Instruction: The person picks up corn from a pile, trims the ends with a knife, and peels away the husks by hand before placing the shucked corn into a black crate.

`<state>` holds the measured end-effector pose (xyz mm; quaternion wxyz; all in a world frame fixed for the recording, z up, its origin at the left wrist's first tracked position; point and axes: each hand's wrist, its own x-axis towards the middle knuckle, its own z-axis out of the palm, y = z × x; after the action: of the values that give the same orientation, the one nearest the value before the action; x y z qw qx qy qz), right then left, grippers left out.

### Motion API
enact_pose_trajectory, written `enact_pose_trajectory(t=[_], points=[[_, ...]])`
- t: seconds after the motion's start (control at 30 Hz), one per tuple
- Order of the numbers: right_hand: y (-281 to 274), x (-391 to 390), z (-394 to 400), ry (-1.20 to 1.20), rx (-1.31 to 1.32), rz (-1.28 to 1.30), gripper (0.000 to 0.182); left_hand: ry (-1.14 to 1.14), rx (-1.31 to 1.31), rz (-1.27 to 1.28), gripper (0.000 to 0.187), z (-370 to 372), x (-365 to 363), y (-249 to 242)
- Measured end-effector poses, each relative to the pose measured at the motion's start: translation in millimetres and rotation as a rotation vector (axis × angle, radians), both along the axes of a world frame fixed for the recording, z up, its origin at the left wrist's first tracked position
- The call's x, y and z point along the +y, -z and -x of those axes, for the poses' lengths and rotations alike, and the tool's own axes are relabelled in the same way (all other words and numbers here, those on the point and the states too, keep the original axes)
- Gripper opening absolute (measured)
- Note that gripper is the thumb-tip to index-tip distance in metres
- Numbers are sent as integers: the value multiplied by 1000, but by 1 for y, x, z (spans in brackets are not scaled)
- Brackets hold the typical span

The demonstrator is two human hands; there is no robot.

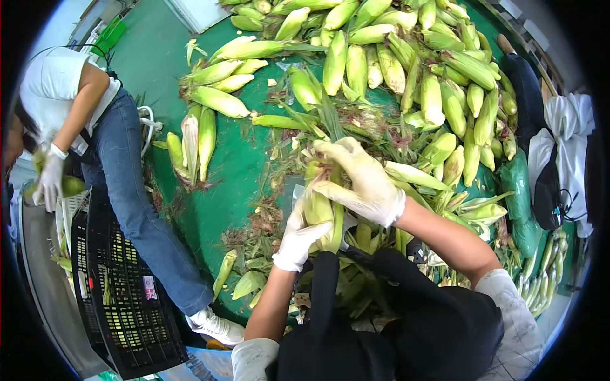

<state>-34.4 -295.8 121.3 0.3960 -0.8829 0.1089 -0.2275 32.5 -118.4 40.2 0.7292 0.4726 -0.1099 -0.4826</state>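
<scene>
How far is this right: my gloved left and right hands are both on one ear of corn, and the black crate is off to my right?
The crate is off to your left, as the head view shows. Left hand and right hand are both on one ear of corn.

At 9 o'clock, 1 co-worker (82,108) wears blue jeans (136,203) and a white sneaker (217,327); a black plastic crate (136,352) sits at 8, a green basket (112,35) at 10, white cloth (572,127) at 3.
</scene>
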Motion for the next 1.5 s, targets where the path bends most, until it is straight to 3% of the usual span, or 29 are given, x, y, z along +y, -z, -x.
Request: enact_pose_trajectory(t=[0.07, 0.1, 0.13, 0.17, 0.2, 0.27, 0.33, 0.37, 0.4, 0.47, 0.5, 0.53, 0.6, 0.67, 0.73, 0.8, 0.87, 0.93, 1.07, 1.17, 1.23, 1.27, 1.33, 1.37, 1.4, 1.47, 1.5], points=[[18, -11, -10, -140, -64, -105, 26, 103, -58, -102, 78, 3, 1, -9], [29, -6, -13, -37, -103, -273, 15, 143, -44, -85, 74, 6, 2, -14], [34, -5, -15, -40, -96, -272, 15, 179, -29, -67, 71, 8, 4, -14], [38, -4, -16, 26, -79, -739, 15, 163, 41, 35, 59, 11, 7, -9], [43, -2, -15, 101, -58, -1208, 15, 161, 52, 30, 59, 12, 5, -2], [54, -4, -19, 123, -113, -1188, 13, 111, 916, 178, 63, 9, -10, 5], [59, -14, -22, 136, -120, -662, 10, 105, 907, 156, 61, 12, -15, -2], [49, -30, -20, 155, -210, -162, 11, 89, 672, 125, 56, 13, -15, -5], [38, -46, -17, 244, -218, 53, 12, 74, 443, 95, 50, 15, -16, -9], [26, -94, -7, 491, -123, 86, 13, 70, 338, 86, 51, 14, -20, -16], [23, -119, -6, 568, -259, -7, 13, 87, 325, 22, 52, 13, -20, -14], [-11, -123, 4, 639, 54, -295, 17, 105, 307, -44, 52, 12, -19, -11], [10, -130, 16, 571, 200, 772, 32, 106, 341, -62, 46, 12, -16, -3], [4, -80, 25, 391, 176, 678, 39, 29, 338, -156, 39, 15, -18, 2], [13, -36, 31, 201, 127, 328, 33, 19, 310, -111, 42, 14, -25, 16], [29, -8, 31, -22, 245, -244, 24, 14, 289, -82, 47, 20, -30, 20], [39, 6, 28, 68, 139, -172, 20, -29, 243, -177, 55, 22, -38, 14], [36, 11, 32, 97, 165, -206, 18, -72, 269, -154, 52, 27, -37, 18], [34, 17, 38, 195, -21, -67, 12, -61, 347, -107, 45, 25, -33, 26], [28, 16, 40, 199, 10, 246, 10, -76, 304, -66, 35, 30, -36, 15], [30, 15, 37, 208, 103, 291, 11, -34, 84, -171, 28, 35, -38, 0], [32, 14, 38, 216, 201, 333, 11, -31, 88, -172, 28, 37, -35, 3], [44, -1, 38, 281, 274, 343, 11, -78, -157, -120, 29, 34, -25, 16], [56, -13, 46, 289, 231, 243, 11, -70, -212, -151, 43, 29, -18, 22], [64, -24, 54, 288, 184, 146, 12, -69, -220, -149, 43, 24, -20, 18], [59, -29, 71, 361, 58, -47, 9, -371, 156, 45, 43, 17, -22, 2], [62, -27, 79, 432, -6, -314, 9, -399, 221, 108, 36, 13, -23, -2]])
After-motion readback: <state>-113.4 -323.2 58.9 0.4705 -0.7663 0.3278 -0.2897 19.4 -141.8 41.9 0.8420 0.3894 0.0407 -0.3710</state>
